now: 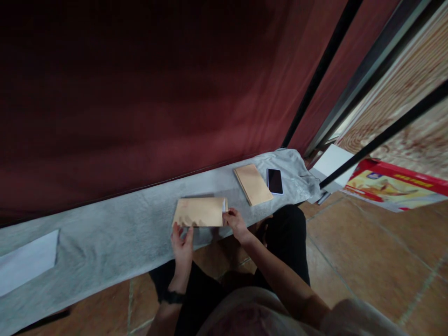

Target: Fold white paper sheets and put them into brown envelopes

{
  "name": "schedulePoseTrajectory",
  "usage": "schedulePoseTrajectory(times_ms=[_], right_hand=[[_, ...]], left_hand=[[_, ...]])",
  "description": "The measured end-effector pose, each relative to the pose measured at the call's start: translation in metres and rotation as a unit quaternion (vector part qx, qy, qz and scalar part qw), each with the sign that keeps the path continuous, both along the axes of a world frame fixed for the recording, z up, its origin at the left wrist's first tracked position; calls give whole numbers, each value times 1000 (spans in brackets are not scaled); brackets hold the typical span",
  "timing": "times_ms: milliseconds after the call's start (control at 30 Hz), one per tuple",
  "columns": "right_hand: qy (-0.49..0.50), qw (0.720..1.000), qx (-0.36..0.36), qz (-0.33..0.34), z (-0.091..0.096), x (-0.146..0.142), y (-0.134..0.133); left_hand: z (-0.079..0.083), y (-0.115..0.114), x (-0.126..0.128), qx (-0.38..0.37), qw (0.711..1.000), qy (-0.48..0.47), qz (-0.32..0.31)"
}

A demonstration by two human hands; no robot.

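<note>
A tan paper envelope (201,211) is in front of me over the grey cloth, its long side running left to right. My left hand (182,240) grips its near left edge, with thumb and fingers set apart along that edge. At the right end, my right hand (235,221) pinches the envelope near its opening, where a narrow white strip shows. The fingertips of the right hand are partly hidden, so I cannot tell whether they also hold the white strip. A stack of similar tan envelopes (254,184) lies to the right.
Grey cloth (115,233) covers a long narrow table. A dark-screened phone (275,181) lies beside the stack. White paper (30,261) rests at the far left. A red curtain (157,93) hangs behind, with black poles (322,70) and a red-yellow box (395,184) at right.
</note>
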State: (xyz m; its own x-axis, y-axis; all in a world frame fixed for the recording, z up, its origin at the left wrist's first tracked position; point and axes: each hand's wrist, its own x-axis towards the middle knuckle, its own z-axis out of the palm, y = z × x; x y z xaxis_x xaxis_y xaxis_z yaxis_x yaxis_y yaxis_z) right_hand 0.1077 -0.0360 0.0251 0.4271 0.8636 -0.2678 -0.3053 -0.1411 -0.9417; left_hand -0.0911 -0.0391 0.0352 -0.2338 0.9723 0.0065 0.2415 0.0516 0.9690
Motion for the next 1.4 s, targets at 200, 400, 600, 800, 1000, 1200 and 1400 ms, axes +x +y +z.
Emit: schedulePoseTrajectory(times_ms=[200,400,600,800,1000,1200,1400], right_hand=[[66,997,-10,-28,1,-19,-4],[82,996,-6,-32,4,-22,-9],[51,999,0,3,1,-24,-9],[-72,997,6,8,-8,-6,-12],[-298,951,81,35,-10,34,-10],[-442,874,128,155,-17,35,-4],[-575,776,125,227,-24,27,-6]], left_hand=[[10,-8,41,-234,899,-367,-44],[21,2,64,-248,875,-414,-22],[11,17,58,-194,934,-296,-48],[12,52,46,-140,969,-185,-85],[6,84,30,-115,974,105,-165],[-16,78,15,3,948,273,-166],[-31,58,-14,114,887,344,-287]])
